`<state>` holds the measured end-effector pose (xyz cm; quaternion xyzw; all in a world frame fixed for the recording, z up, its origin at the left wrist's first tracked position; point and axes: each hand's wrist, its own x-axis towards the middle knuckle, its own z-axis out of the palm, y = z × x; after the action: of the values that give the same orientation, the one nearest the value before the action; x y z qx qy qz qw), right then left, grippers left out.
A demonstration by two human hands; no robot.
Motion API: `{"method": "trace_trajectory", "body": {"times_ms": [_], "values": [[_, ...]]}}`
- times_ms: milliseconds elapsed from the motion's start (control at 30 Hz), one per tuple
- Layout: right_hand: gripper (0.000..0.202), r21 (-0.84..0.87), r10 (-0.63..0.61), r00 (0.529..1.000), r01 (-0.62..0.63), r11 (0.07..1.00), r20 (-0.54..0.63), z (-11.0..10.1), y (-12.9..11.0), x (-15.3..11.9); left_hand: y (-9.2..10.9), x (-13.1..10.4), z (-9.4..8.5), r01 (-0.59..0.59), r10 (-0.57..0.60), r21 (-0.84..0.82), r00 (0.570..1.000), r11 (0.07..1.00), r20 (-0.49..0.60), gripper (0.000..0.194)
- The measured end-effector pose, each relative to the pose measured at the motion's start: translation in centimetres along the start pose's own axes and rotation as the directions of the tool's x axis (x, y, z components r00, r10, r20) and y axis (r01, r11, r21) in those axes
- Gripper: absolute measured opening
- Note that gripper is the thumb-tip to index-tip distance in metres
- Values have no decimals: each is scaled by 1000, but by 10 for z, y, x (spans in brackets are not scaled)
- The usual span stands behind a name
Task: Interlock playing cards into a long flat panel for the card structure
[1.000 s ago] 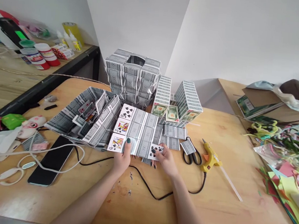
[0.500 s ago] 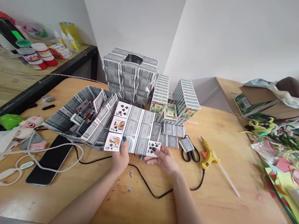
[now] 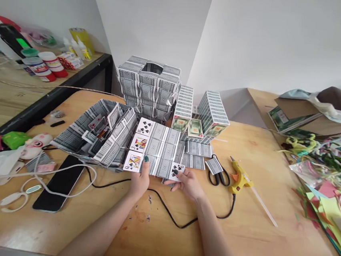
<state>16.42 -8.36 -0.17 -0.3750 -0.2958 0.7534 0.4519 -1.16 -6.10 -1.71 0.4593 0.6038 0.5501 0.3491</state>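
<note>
A panel of joined playing cards (image 3: 156,148) is held above the table, its left column face up and the rest showing grey patterned backs. My left hand (image 3: 140,180) grips its lower edge with the thumb on top. Between the thumb and fingers of my right hand (image 3: 189,183) is a spade playing card (image 3: 176,171), lying at the panel's lower right corner; whether it is fixed there I cannot tell. Left of the panel stands an open box made of cards (image 3: 118,139) with loose cards inside. Behind it is a larger card-covered box (image 3: 149,85) with a hole on top.
Stacked card packs (image 3: 183,107) stand behind the panel, with loose cards (image 3: 198,149) before them. Black scissors (image 3: 224,177) and a yellow glue gun (image 3: 240,179) lie right, its black cord (image 3: 176,224) crossing the front. A phone (image 3: 57,187) and white cable lie left.
The panel has tilted slightly, its right side now lower, and sits a little further right in view. The whole scene has shifted slightly right. Both hands keep their hold.
</note>
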Motion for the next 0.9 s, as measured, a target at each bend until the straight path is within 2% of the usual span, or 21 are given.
{"method": "trace_trajectory", "body": {"times_ms": [367,567,667,733,833,900], "values": [[27,-15,-5,1000,4,1000,-7,2,-1,0,6,0,0,-7,8,-17,999,1000,44,60],[30,-29,-8,1000,8,1000,9,2,-4,-1,5,-2,0,8,-7,-65,1000,998,18,58],[44,-10,-42,998,42,999,-56,-1,-8,-1,8,-4,0,164,-155,-241,986,956,57,52],[48,-55,-112,985,105,993,-133,-3,-13,2,12,-4,-1,296,-286,-384,955,875,84,49],[33,-297,-288,932,218,930,-219,-4,-22,12,18,-3,-6,394,-389,-480,914,784,114,49],[23,-517,-411,894,269,813,-181,0,-28,24,19,-2,-10,430,-394,-465,902,774,179,48]]}}
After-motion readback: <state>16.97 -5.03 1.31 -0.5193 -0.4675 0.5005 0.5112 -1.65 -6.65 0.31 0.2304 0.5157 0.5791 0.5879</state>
